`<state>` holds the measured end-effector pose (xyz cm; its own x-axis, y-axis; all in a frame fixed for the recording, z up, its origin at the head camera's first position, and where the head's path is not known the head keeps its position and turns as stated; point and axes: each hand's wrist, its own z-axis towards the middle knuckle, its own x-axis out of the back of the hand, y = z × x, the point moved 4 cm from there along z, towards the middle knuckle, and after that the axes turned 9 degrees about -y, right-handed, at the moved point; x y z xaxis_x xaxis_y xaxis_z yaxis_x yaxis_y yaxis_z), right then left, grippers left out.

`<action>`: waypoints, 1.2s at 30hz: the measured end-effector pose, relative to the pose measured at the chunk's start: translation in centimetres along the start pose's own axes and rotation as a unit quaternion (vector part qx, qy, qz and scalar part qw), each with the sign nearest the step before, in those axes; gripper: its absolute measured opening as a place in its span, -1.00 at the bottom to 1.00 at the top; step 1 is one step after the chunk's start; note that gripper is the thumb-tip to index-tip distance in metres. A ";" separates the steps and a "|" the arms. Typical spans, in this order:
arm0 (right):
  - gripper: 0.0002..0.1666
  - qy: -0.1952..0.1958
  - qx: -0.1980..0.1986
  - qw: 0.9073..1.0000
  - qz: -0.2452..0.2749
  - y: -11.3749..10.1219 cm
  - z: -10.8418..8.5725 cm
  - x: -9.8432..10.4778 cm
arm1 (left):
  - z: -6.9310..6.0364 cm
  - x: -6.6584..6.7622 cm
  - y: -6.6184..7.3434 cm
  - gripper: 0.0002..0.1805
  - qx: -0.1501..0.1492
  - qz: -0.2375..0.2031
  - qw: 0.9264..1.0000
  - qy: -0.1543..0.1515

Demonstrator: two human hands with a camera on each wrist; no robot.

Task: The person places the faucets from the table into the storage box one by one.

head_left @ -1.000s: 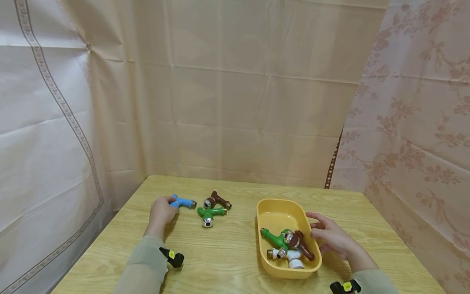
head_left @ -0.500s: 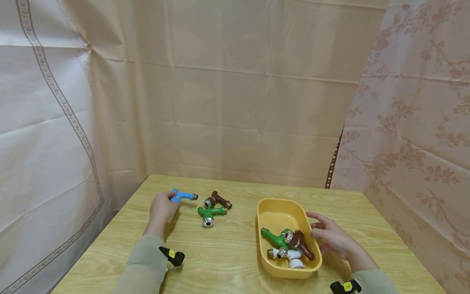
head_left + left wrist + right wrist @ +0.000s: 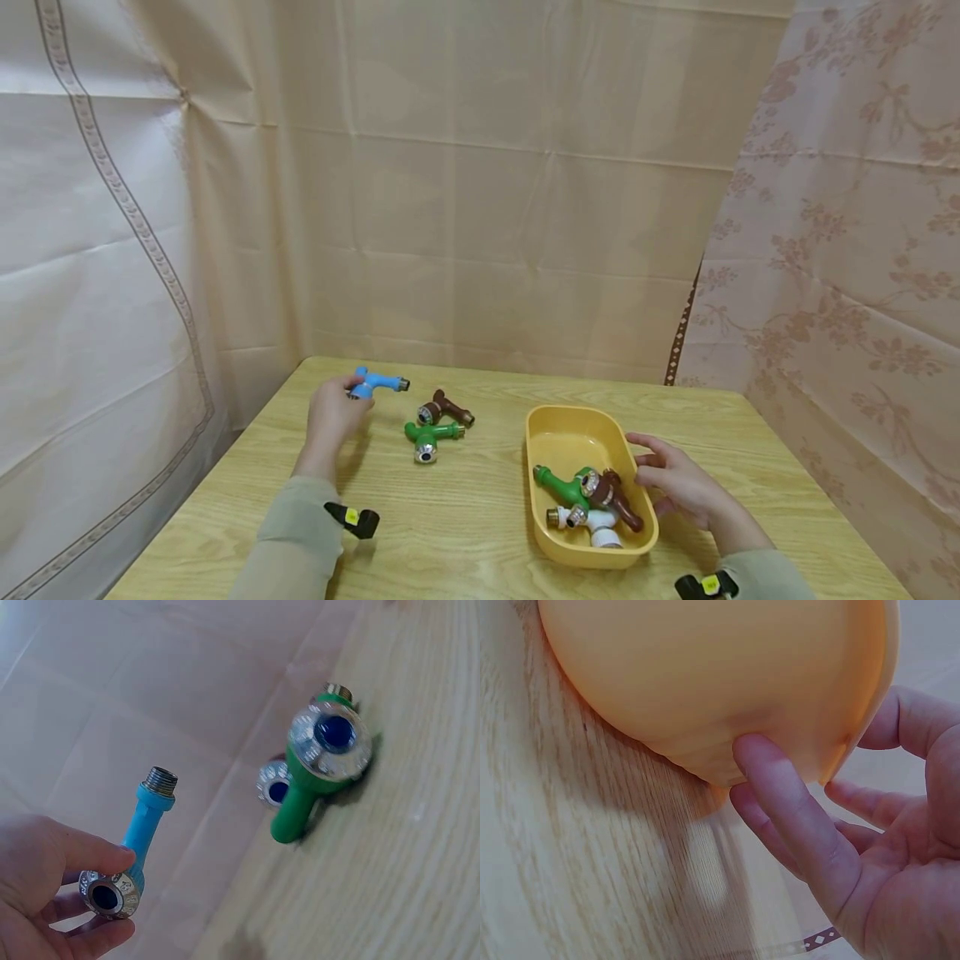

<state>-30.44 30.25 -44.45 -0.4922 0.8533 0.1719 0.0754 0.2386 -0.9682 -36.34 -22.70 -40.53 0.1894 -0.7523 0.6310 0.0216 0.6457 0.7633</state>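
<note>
My left hand grips a blue tap above the far left of the table. In the left wrist view, thumb and fingers pinch the blue tap around its metal-rimmed valve end, with its threaded end pointing up. A green tap and a brown tap lie close together to the right of that hand. My right hand rests with spread fingers against the right side of a yellow tub. In the right wrist view, the fingers touch the tub's outer wall.
Inside the tub lie another green tap, another brown tap and a white tap. The wooden table is bordered by hanging cloth behind and at both sides.
My left hand has lifted the blue tap from the table, raising it up and slightly away. The right hand and the tub have stayed put.
</note>
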 end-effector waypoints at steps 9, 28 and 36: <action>-0.03 0.007 -0.005 1.000 -0.003 0.0 -0.1 0.0 | -0.8 1.0 2.5 -0.49 -0.041 0.010 0.999 0.018; -0.03 0.006 -0.006 1.000 -0.004 -0.1 -0.1 -0.1 | -1.2 0.5 4.6 -0.52 -0.080 0.017 0.997 0.008; -0.05 0.006 -0.003 1.000 -0.001 -0.2 -0.1 -0.1 | -1.3 -0.7 5.2 -0.51 -0.095 0.011 0.995 -0.004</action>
<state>-30.31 30.16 -44.29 -0.4821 0.8584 0.1753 0.0799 0.2423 -0.9669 -35.13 -18.62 -37.15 0.1833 -0.7386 0.6487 0.2031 0.6741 0.7101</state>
